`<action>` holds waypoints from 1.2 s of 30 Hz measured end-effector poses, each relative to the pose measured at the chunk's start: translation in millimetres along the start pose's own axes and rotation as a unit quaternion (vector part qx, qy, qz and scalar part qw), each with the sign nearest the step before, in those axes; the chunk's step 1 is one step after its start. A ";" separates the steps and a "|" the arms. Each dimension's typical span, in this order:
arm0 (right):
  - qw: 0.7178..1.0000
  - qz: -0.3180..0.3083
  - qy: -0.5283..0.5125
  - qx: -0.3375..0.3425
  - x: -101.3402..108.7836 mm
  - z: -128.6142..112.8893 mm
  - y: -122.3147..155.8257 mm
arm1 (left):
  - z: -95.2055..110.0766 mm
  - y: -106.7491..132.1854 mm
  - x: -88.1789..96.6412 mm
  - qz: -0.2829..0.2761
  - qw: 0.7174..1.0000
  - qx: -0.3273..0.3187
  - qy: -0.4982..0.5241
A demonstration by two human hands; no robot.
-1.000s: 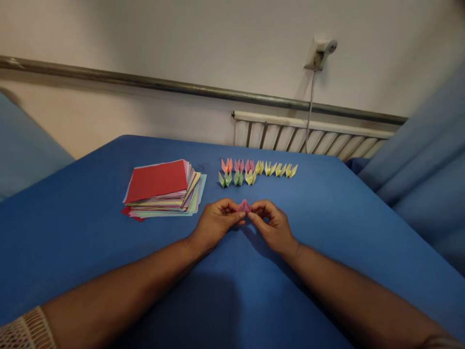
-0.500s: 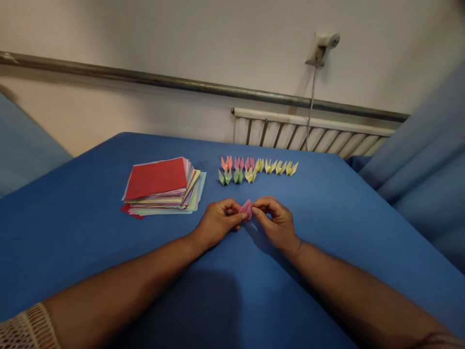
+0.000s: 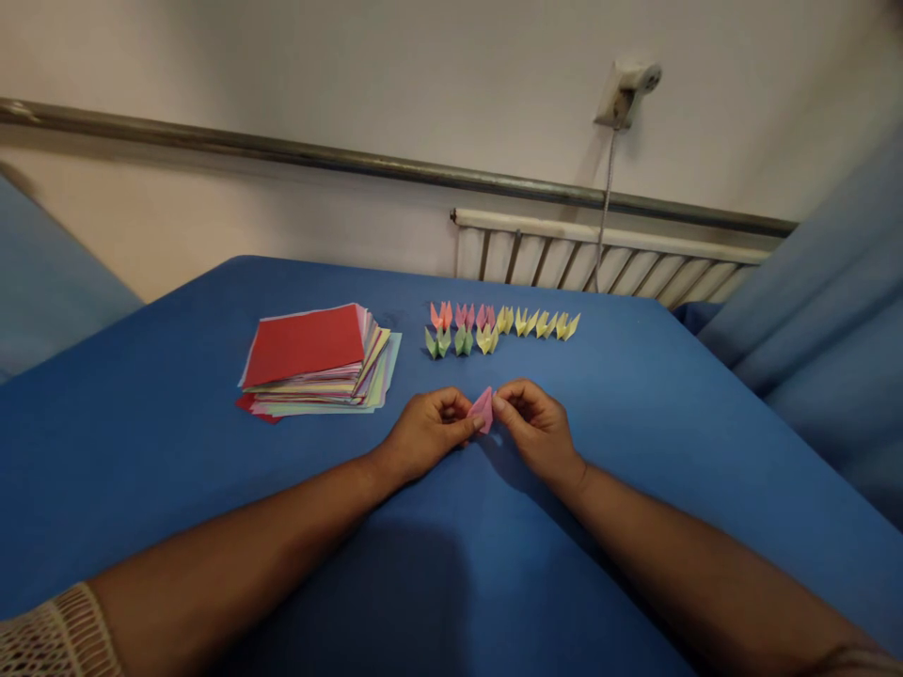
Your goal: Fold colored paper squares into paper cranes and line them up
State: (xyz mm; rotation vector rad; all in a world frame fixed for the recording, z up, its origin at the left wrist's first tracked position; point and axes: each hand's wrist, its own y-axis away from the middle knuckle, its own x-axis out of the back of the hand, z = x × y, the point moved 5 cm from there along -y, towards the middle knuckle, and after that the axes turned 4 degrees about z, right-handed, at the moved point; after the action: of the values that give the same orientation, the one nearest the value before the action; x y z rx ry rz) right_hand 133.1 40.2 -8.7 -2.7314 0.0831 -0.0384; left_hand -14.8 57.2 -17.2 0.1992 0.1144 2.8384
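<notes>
A blue-covered table (image 3: pixel 656 404) fills the view, with a pale wall behind it carrying a long metal rail (image 3: pixel 282 150), a white radiator (image 3: pixel 621 261), and a wall socket (image 3: pixel 625 89) with one cable (image 3: pixel 607 188) hanging from it. Centre of the table, here's the action: a small pink folded piece (image 3: pixel 483 409) sits pinched between both hands. The left hand (image 3: pixel 427 434) has it by the left edge, thumb and forefinger closed narrowly on the paper. The right hand (image 3: pixel 540 428) grips the right edge the same way, its other fingers curled in. The two hands nearly meet, resting low on the cloth, and the piece points up and slightly away. Just beyond it, on the far side, is the line-up of finished folded pieces (image 3: pixel 494 329), ten by my count. The far row has seven, three pinkish on the left and then four yellow running right. The near row has three, two green and one yellow, tucked under the left end. Off to the left, well apart from the left hand, lies one fanned stack of coloured sheets (image 3: pixel 310 362) with a red sheet on top. A blue curtain (image 3: pixel 832 310) hangs at the right edge.
</notes>
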 end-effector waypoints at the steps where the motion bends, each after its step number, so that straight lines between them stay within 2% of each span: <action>1: 1.000 0.005 -0.014 -0.017 -0.3 1.7 -0.1 | 0.0 0.1 -0.4 -0.001 1.000 0.002 0.004; 9: 0.992 0.049 -0.068 -0.091 -0.5 4.7 -1.8 | 2.6 2.0 -1.3 0.001 0.999 0.016 0.028; 17: 0.988 -0.019 -0.099 -0.115 -5.8 10.2 0.3 | 4.2 2.3 -3.5 -0.036 0.996 0.033 0.077; 25: 0.992 -0.030 -0.047 -0.110 -8.2 18.6 1.7 | 0.7 0.2 -1.3 -0.016 0.997 0.021 0.077; 31: 0.993 -0.004 -0.025 -0.117 -6.9 16.4 2.9 | 3.0 1.3 -2.8 -0.025 0.997 0.028 0.073; 36: 0.995 -0.004 -0.015 -0.103 -5.6 11.0 3.1 | 4.8 1.5 0.0 -0.005 0.998 0.034 0.056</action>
State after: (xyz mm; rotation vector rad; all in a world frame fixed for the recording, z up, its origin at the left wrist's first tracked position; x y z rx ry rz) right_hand 127.8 42.1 -20.1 -2.9378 0.0714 0.0103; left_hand -14.6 56.0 -12.3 0.0544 0.2358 2.8367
